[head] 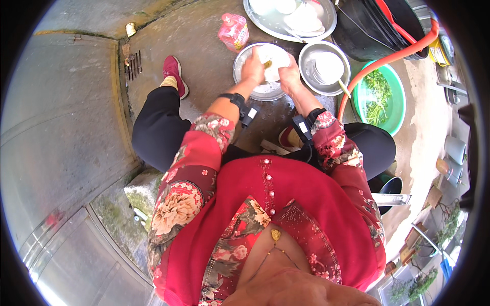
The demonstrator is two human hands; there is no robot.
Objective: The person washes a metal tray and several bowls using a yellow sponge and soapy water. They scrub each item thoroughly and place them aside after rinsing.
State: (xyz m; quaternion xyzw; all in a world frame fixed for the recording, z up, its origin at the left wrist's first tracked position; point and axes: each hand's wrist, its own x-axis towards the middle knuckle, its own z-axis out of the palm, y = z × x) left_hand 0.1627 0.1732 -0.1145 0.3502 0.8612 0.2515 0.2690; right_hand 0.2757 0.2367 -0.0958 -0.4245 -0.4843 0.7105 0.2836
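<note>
Both hands are over a round metal basin (264, 93) on the wet ground. My left hand (253, 69) reaches in from the left, its fingers at a white bowl or plate (277, 61) with a small yellow-green thing, perhaps a scrubber, against it. On the right side of the same dish, my right hand (289, 76) grips the rim. Just right of the basin stands a metal bowl (342, 55) holding stacked white dishes (328, 69) and a light-handled utensil (344, 88). A pink pump bottle (233, 33) stands behind the basin, to the left.
A large metal tray (264, 26) with white dishes lies at the back. To its right is a black bucket (360, 34); an orange hose (390, 59) curves past a green basin (400, 103) of leafy greens (377, 95). A floor drain (134, 65) lies left.
</note>
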